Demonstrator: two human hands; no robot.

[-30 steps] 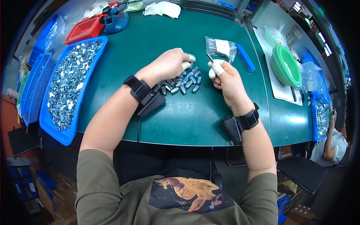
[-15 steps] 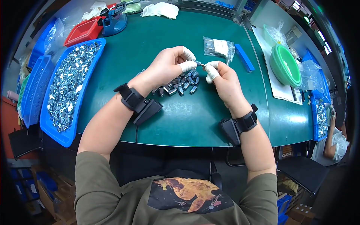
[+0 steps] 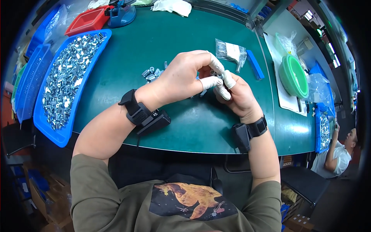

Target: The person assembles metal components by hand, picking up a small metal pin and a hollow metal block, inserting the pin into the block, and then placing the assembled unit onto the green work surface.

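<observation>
My left hand (image 3: 189,72), with white cots on thumb and fingers, is closed around small shiny metal cylinders (image 3: 215,73); their round ends show between thumb and forefinger. Against those fingertips presses my right hand (image 3: 242,96), its fingers also in white cots and pinched together. What lies in the right-hand pinch is hidden by the fingers. Loose metal cylinders (image 3: 151,73) lie on the green tabletop beyond my left wrist. A few more of that pile peek out below my left fingers, and the rest is covered by the hand.
A blue tray (image 3: 69,133) full of metal cylinders stands at left, with a red tray (image 3: 83,22) behind. Beyond my hands lie a clear bag of parts (image 3: 228,50) and a blue bar (image 3: 255,63). Green bowls (image 3: 288,77) stand at right; a person (image 3: 334,158) sits farther off.
Both hands have come closer together, the left moving right over the pile. The thin piece seen between them is now hidden, and round cylinder ends show in my left hand. The view has shifted slightly.
</observation>
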